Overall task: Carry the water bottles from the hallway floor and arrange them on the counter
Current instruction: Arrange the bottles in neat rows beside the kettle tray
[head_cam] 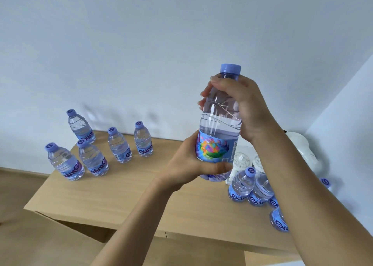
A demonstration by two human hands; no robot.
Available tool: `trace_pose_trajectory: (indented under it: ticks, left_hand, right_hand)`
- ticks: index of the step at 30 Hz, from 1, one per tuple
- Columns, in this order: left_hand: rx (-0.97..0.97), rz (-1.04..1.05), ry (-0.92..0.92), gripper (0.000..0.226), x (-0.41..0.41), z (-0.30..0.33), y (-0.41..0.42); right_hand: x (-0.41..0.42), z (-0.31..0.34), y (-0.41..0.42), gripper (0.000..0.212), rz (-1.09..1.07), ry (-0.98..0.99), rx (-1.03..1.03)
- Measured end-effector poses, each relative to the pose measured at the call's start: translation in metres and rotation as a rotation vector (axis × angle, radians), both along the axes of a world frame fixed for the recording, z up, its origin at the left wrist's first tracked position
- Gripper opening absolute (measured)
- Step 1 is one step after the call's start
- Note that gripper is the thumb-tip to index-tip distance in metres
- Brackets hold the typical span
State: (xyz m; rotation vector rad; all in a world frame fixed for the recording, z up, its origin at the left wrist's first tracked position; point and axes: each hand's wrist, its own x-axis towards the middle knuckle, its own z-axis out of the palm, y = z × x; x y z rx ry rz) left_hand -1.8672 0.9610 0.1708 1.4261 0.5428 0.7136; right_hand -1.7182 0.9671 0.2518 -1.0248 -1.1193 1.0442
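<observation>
Both hands hold one water bottle (pixel 220 122) upright in the air above the wooden surface (pixel 129 195): the right hand (pixel 242 106) has its fingers curled round the shoulder just under the purple cap, and the left hand (pixel 189 165) cups the base, thumb across the coloured label. Five bottles (pixel 96 146) stand at the surface's far left, and another cluster (pixel 252 189) stands at the right (partly hidden by the right forearm), beside a white tray (pixel 242 161).
</observation>
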Motion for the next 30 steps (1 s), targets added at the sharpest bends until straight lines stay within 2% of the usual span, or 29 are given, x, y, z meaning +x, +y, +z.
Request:
trace_pose_trajectory:
  ticks: [5, 8, 10, 12, 15, 18, 20, 22, 25, 30]
  left_hand:
    - [0.02, 0.069, 0.021, 0.047, 0.007, -0.001, -0.004]
    - [0.045, 0.192, 0.032, 0.052, 0.016, -0.003, -0.009]
    - [0.048, 0.216, 0.042, 0.051, 0.019, -0.002, -0.01]
    - [0.033, 0.173, 0.04, 0.048, 0.018, -0.001, -0.008]
    - [-0.018, 0.059, 0.024, 0.042, 0.012, 0.003, -0.004]
    - [-0.001, -0.077, 0.006, 0.052, 0.011, 0.006, -0.004]
    - [-0.009, -0.113, -0.012, 0.058, 0.013, 0.006, -0.007]
    - [-0.025, -0.108, -0.007, 0.061, 0.016, 0.006, -0.01]
    - [-0.003, -0.093, 0.042, 0.053, 0.021, 0.009, -0.01]
    - [0.076, 0.061, 0.053, 0.058, 0.03, 0.01, -0.013]
  right_hand:
    - [-0.009, 0.003, -0.002, 0.016, -0.225, -0.069, 0.054]
    - [-0.014, 0.002, -0.002, 0.025, -0.398, -0.132, 0.084]
    - [-0.014, 0.002, -0.003, 0.026, -0.435, -0.169, 0.069]
    - [-0.005, 0.005, -0.006, 0.023, -0.344, -0.193, 0.048]
    - [0.012, 0.012, -0.012, 0.016, -0.046, -0.156, 0.044]
    - [0.021, 0.011, -0.016, 0.019, 0.136, -0.017, 0.035]
    - [0.02, 0.008, -0.018, 0.021, 0.171, 0.076, 0.019]
    - [0.018, 0.009, -0.018, 0.02, 0.09, 0.075, 0.01]
    - [0.016, 0.01, -0.019, 0.016, -0.074, -0.003, 0.027]
    - [0.006, 0.012, -0.021, 0.017, -0.349, -0.106, 0.105]
